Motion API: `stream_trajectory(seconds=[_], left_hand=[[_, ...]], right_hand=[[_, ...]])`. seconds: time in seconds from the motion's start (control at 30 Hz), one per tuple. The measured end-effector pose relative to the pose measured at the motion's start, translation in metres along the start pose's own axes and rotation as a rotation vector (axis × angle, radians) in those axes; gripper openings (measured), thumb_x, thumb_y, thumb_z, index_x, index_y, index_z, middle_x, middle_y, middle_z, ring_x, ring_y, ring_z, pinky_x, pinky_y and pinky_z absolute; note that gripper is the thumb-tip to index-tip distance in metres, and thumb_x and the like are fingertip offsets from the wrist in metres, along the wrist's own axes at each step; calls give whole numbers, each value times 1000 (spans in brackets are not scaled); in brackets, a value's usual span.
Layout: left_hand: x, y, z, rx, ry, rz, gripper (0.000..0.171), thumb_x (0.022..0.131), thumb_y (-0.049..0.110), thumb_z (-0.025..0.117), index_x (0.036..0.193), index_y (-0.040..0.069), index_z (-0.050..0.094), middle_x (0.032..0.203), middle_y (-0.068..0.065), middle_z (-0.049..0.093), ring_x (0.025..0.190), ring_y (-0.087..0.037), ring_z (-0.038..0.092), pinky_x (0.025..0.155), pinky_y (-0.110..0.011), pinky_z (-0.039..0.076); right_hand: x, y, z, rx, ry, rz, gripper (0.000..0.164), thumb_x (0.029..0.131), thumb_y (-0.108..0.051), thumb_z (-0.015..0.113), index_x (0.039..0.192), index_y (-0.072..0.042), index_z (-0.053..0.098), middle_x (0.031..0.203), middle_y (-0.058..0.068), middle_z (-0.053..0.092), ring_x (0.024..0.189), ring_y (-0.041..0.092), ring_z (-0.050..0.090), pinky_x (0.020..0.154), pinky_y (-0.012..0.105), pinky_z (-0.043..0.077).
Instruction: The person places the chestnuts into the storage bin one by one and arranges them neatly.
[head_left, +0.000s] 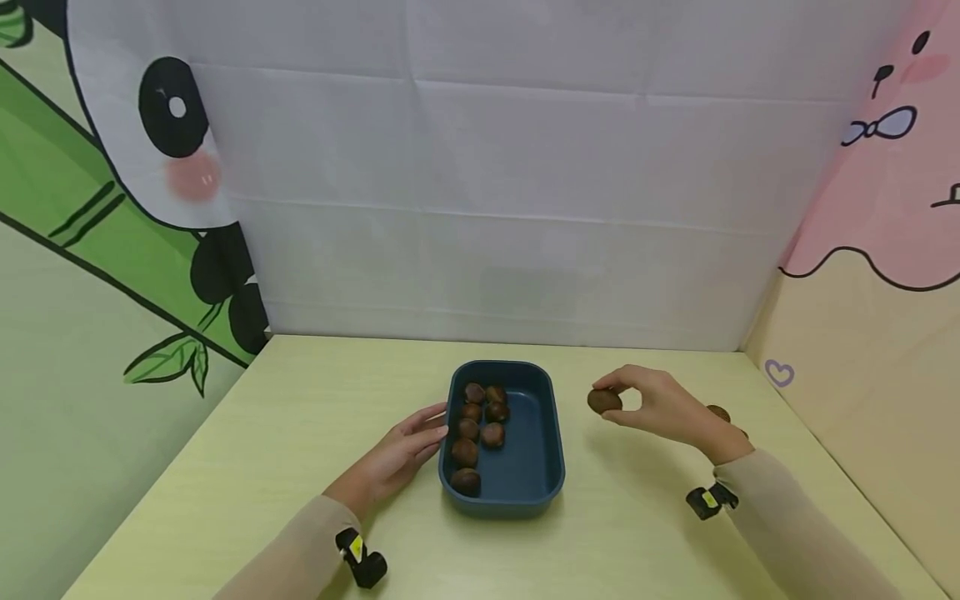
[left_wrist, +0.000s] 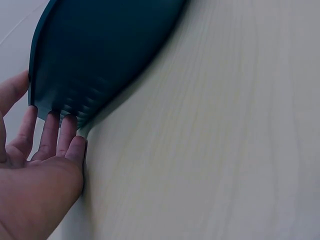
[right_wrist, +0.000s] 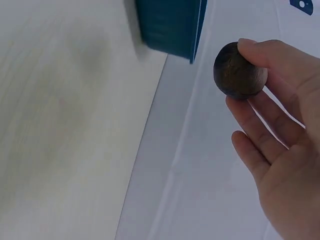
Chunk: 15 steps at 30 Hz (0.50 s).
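Observation:
A dark blue rectangular tray (head_left: 536, 450) stands on the table with several brown chestnuts (head_left: 465, 453) inside. They lie in two rows along its left half, the left row longer. My left hand (head_left: 405, 454) touches the tray's left side, its fingers fairly straight against the wall, as the left wrist view also shows. To the right of the tray, my right hand (head_left: 656, 404) pinches a single chestnut (right_wrist: 237, 72) between thumb and fingertips, held above the table. The right half of the tray's floor shows bare.
Behind my right wrist, another chestnut (head_left: 718, 412) lies on the table, partly hidden, with the edge of one more beside it. The pale yellow table (head_left: 330, 375) ends at a white cloth backdrop (head_left: 487, 208). Printed cartoon panels stand at left and right.

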<state>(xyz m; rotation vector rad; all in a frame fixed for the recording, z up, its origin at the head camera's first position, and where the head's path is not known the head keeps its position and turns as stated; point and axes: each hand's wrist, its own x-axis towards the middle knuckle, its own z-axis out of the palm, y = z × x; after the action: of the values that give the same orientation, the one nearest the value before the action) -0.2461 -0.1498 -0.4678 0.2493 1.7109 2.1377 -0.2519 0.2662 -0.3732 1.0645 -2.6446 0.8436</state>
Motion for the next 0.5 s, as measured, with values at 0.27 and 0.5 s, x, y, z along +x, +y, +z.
stream_trajectory(seconds=[0.27,0.5], left_hand=[[1,-1,-1,3,-6,7,59,103,11,57,156,5,30,157,-18,33,142,-27,35,116,-37,31],[1,-1,-1,2,6,3,61,101,13,60,155,6,32,156,-19,34,143,-28,35,117,-39,30]], right_hand=[[31,-24,27,68,-69,-93,39,86,-16,81,123,-15,67,113,-10,66,101,8,63,87,36,54],[50,-38,58,106,-149,-168,39,89,-19,79,125,-10,67,118,-3,66,104,12,62,86,35,55]])
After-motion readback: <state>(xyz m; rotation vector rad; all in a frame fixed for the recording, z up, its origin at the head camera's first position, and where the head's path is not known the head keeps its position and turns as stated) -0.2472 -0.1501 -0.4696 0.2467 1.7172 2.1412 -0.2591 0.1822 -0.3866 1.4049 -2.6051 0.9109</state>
